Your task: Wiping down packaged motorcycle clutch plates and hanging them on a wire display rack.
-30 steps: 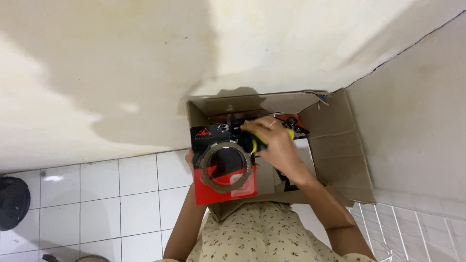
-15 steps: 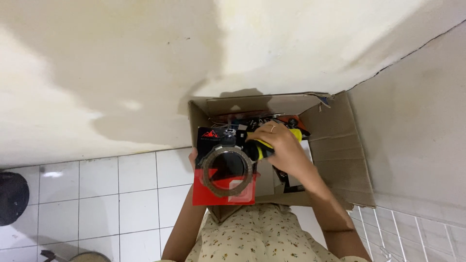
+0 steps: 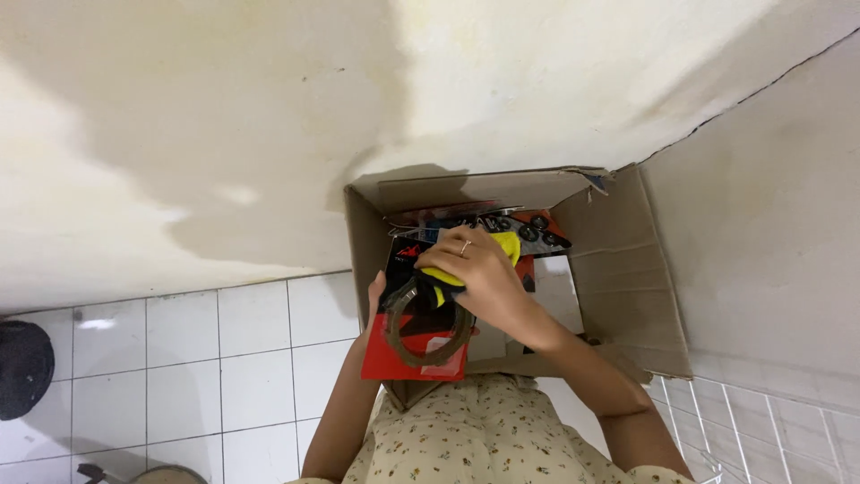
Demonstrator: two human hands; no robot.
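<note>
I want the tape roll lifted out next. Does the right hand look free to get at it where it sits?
Probably not straight away. The right hand is closed on a yellow tool just above the tape roll, in the cardboard box. The roll lies uncovered right beside it, yet the fingers are occupied.

1. Bright, soft, even indoor light.
2. A broad grey shadow crosses the cream wall point(image 3: 269, 161) above the cardboard box point(image 3: 618, 269).
3. Faint glare on the white floor tiles point(image 3: 179, 358).
4. Focus sharp; edges mildly bowed.
</note>
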